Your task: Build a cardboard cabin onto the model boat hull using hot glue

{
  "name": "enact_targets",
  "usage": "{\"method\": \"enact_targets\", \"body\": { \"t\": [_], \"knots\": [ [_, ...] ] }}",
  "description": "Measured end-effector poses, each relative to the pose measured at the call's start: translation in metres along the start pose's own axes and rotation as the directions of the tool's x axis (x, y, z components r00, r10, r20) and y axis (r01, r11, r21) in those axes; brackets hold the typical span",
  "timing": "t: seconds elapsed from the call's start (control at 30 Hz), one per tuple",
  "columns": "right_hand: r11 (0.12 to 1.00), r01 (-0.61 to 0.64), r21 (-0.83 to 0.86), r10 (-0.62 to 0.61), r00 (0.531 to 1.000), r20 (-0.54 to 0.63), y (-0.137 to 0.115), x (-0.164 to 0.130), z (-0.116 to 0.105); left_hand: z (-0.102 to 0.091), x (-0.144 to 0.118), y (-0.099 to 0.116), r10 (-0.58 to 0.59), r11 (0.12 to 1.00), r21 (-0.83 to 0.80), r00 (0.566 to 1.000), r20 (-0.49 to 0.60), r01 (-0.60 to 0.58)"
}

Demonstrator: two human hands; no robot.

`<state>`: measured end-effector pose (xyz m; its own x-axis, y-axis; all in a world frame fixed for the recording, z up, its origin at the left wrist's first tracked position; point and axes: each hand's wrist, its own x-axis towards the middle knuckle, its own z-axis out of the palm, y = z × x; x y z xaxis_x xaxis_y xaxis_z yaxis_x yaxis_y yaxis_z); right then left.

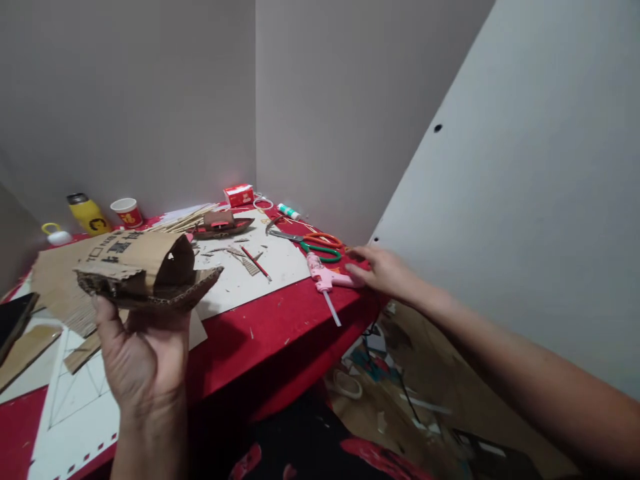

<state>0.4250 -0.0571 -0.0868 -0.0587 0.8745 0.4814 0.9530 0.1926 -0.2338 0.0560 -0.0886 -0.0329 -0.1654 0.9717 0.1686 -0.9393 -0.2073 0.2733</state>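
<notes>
On the left, my left hand (pixel 145 353) grips a small cardboard boat model (pixel 175 297) from below, raised above the table. The boat has a pointed end, torn corrugated edges and a curved cardboard roof. My right hand (pixel 383 270) reaches over the table's right edge, thumb and fingers apart. It is at the end of the handle of a pink hot glue gun (pixel 327 277); whether it touches the handle is hard to tell. A clear glue stick (pixel 331 309) is by the gun. Scissors (pixel 320 243) with orange and green handles lie just behind it.
A darker finished-looking boat model (pixel 223 225) sits farther back. A red pencil (pixel 256 263) lies among cardboard scraps on white board. Thin sticks (pixel 187 219), a paper cup (pixel 127 213), a yellow bottle (pixel 89 215) and a red box (pixel 239 195) line the back. Litter covers the floor.
</notes>
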Motion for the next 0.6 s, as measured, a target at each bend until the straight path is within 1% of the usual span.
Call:
{"method": "enact_targets", "body": {
  "t": [0.07, 0.13, 0.17, 0.2, 0.27, 0.3, 0.33, 0.43, 0.5, 0.57, 0.6],
  "knots": [
    [1.0, 0.022, -0.006, -0.021, 0.996, 0.089, 0.007, -0.007, 0.001, 0.002, -0.001, -0.002, 0.019, 0.998, 0.052, 1.0, -0.004, -0.019],
    [0.999, 0.049, -0.001, -0.048, 0.99, 0.134, 0.004, -0.012, 0.001, 0.001, -0.002, -0.004, 0.027, 0.997, 0.072, 0.999, -0.043, -0.024],
    [0.998, 0.06, 0.001, -0.06, 0.988, 0.144, 0.001, -0.013, 0.001, 0.0, -0.002, -0.003, 0.031, 0.997, 0.071, 0.999, -0.043, -0.028],
    [0.997, 0.071, 0.002, -0.07, 0.986, 0.149, -0.003, -0.013, 0.0, -0.001, -0.003, -0.003, 0.04, 0.997, 0.071, 0.999, -0.021, -0.038],
    [0.996, 0.092, 0.007, -0.092, 0.983, 0.159, -0.012, -0.007, -0.001, -0.002, -0.005, 0.0, 0.035, 0.997, 0.067, 0.998, 0.058, -0.039],
    [0.995, 0.1, 0.008, -0.1, 0.981, 0.165, -0.015, -0.001, 0.0, -0.001, -0.005, 0.002, 0.025, 0.997, 0.064, 0.995, 0.094, -0.032],
    [0.995, 0.104, 0.006, -0.104, 0.98, 0.169, -0.017, 0.007, 0.001, 0.0, -0.005, 0.004, 0.015, 0.998, 0.063, 0.994, 0.104, -0.022],
    [0.996, 0.09, -0.016, -0.085, 0.977, 0.193, -0.014, 0.042, 0.01, 0.004, -0.004, 0.007, 0.033, 0.995, 0.089, 0.999, 0.041, -0.037],
    [0.996, 0.083, -0.022, -0.074, 0.965, 0.253, -0.008, 0.066, 0.019, 0.004, -0.004, 0.007, 0.042, 0.994, 0.102, 0.999, -0.009, -0.041],
    [0.995, 0.098, -0.002, -0.092, 0.941, 0.326, -0.003, 0.086, 0.03, 0.001, -0.006, 0.007, 0.016, 0.996, 0.092, 1.0, -0.007, -0.015],
    [0.993, 0.114, 0.015, -0.113, 0.934, 0.338, -0.002, 0.093, 0.035, -0.002, -0.007, 0.006, 0.003, 0.996, 0.09, 1.0, 0.008, -0.004]
  ]
}}
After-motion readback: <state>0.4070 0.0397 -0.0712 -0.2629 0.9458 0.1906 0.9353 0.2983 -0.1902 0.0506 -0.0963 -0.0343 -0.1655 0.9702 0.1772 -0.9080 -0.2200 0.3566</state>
